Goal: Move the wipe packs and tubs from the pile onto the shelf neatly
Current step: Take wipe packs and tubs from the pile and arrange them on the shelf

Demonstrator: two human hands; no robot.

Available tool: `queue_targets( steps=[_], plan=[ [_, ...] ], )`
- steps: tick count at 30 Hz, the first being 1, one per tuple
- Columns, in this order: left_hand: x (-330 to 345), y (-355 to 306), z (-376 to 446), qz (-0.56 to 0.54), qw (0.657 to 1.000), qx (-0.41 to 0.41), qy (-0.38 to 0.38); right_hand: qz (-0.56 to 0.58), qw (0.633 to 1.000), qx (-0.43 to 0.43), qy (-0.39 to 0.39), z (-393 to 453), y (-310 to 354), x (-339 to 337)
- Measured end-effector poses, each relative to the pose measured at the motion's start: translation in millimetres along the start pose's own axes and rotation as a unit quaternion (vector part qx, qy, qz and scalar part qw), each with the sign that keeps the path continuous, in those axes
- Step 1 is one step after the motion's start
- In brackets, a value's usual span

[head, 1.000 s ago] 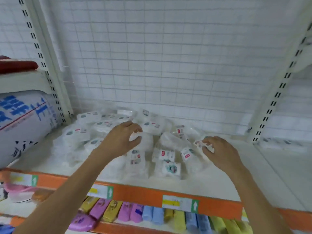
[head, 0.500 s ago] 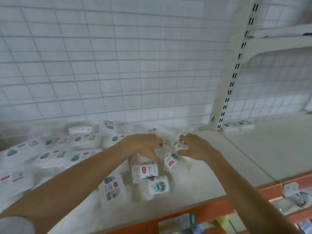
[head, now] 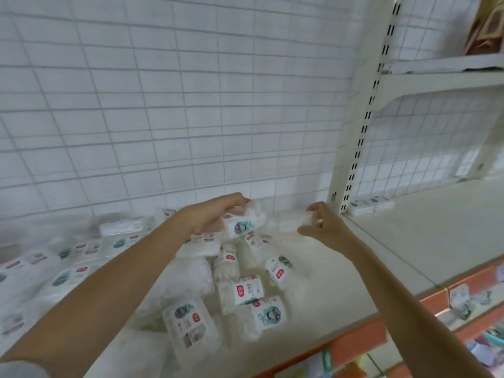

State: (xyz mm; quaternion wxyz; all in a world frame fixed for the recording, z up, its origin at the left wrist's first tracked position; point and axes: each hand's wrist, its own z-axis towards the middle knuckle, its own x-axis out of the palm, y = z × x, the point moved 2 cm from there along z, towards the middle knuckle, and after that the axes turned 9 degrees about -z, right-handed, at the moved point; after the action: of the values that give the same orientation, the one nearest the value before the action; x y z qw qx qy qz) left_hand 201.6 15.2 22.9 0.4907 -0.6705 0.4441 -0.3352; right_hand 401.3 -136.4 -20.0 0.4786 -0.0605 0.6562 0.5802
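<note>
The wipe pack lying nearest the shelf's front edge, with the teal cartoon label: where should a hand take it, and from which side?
Probably from above, across its short width. The wipe pack lies on its side on the shelf, label up; another pack touches its far side, while its right end and near side look free. It looks soft, so a light squeeze should hold.

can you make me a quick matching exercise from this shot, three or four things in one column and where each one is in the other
Things
1. white wipe pack with a teal cartoon label
2. crinkled clear-wrapped white pack
3. flat white packs by the slotted post
4. orange shelf edge strip

Places
A. along the front of the shelf
B. held in the left hand
C. on the neighbouring shelf to the right
D. pinched in the right hand

Pairs: 1-B, 2-D, 3-C, 4-A
</note>
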Motion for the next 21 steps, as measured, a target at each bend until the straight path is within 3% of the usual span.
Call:
queue_targets(
  steps=[2, 5, 16, 21],
  plan=[
    [0, 0, -8, -0.137, 0.989, 0.014, 0.057, 0.088, 0.996, 0.006, -0.021, 1, 8, -4],
    [2, 2, -15, -0.205, 0.970, 0.073, 0.104, 0.202, 0.979, 0.006, -0.016, 0, 20, -1],
    [0, 6, -22, -0.171, 0.979, 0.068, -0.082, 0.352, 0.935, 0.022, -0.037, -25, 31, 3],
    [20, 4, -4, -0.116, 0.984, 0.100, -0.090, 0.362, 0.927, 0.042, -0.090, -45, 25, -8]
  ],
)
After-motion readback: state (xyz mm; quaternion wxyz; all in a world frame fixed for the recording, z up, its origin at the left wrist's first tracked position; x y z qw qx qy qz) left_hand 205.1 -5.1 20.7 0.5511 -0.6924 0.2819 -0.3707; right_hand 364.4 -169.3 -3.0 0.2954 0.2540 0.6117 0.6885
